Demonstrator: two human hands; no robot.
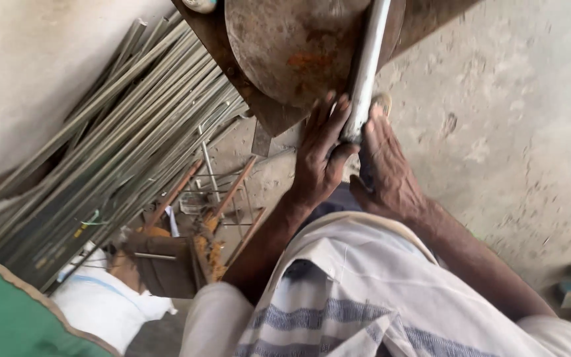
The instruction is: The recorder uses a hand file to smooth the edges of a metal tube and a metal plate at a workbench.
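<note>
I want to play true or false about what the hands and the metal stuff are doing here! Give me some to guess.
1. Both hands grip the same metal pipe. True: the left hand and the right hand close on its lower end.
2. The pipe lies flat on the floor. False: it rests across a rusty round plate.
3. A pile of long metal rods leans at the left. True.
4. The round plate is shiny and new. False: it is brown with orange rust spots.
5. The person wears gloves. False: both hands are bare.
</note>
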